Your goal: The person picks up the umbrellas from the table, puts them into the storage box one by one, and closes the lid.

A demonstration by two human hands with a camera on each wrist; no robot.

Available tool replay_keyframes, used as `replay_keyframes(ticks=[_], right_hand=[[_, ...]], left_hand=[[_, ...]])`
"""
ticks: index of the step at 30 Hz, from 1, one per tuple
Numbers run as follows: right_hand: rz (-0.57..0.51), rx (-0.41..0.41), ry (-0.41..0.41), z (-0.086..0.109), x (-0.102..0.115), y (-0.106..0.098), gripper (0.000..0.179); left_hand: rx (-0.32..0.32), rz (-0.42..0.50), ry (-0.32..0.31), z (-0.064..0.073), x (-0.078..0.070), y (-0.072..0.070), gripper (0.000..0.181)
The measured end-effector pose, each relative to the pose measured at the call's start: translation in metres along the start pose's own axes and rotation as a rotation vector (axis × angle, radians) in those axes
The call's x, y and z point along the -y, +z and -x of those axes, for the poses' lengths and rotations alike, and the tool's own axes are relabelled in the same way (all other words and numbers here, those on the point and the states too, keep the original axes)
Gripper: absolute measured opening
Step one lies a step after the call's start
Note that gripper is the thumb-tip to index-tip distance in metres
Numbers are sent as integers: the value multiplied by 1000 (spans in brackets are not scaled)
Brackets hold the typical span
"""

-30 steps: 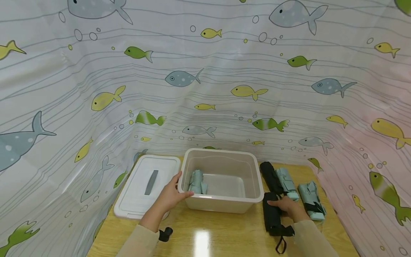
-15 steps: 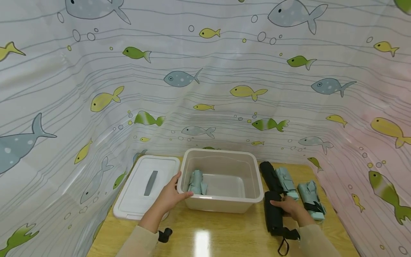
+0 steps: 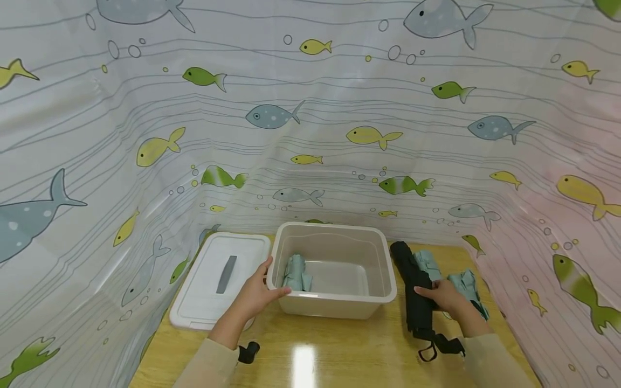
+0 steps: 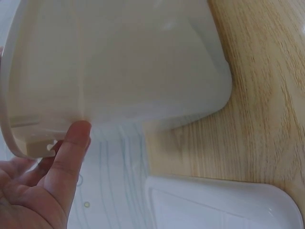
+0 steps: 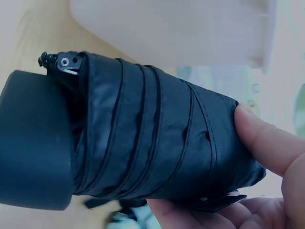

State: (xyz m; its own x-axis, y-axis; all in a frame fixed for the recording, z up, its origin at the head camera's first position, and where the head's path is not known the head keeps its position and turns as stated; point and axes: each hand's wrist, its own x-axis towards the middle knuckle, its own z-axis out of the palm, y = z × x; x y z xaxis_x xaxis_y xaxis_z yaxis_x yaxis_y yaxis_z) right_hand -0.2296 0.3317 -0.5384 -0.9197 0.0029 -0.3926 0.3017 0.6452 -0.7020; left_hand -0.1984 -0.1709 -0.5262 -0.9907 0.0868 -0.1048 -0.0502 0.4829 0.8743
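The left sleeve (image 3: 206,366), lower left of the frame, and the right sleeve (image 3: 495,362), lower right, are plain pale beige; a small black piece (image 3: 249,352), perhaps a wrist camera, juts beside the left one.

The umbrella (image 3: 418,307) at lower right of the head view is thin, stitched cloth with a slight sheen; its thick end piece (image 5: 35,140) looks like smooth matt plastic, beside a small shiny metal rivet (image 5: 65,62). The box (image 3: 330,307) in the lower middle and the lid (image 3: 204,302) at lower left look like smooth plastic. The table (image 3: 349,350) has glossy wood grain; the sheet (image 3: 310,75) behind looks plasticky, creased and faintly shiny.
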Motion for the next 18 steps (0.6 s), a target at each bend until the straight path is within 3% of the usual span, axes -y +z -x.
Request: replay_keyframes(ticks=[2, 5, 6, 8, 13, 18], right_hand=[[13, 4, -9, 3, 7, -8, 53], [22, 20, -51, 8, 18, -22, 74], [13, 16, -47, 9, 23, -26, 71], [23, 17, -71, 11, 30, -36, 83], [20, 19, -105, 14, 50, -56, 80], [23, 42, -128, 23, 82, -71, 63]], left_hand=[[2, -1, -3, 0, -1, 0, 114], [2, -2, -5, -1, 0, 0, 114], [2, -2, -7, -1, 0, -1, 114], [4, 0, -4, -1, 0, -1, 113], [7, -9, 3, -2, 1, -1, 115], [3, -6, 4, -1, 3, 0, 116]])
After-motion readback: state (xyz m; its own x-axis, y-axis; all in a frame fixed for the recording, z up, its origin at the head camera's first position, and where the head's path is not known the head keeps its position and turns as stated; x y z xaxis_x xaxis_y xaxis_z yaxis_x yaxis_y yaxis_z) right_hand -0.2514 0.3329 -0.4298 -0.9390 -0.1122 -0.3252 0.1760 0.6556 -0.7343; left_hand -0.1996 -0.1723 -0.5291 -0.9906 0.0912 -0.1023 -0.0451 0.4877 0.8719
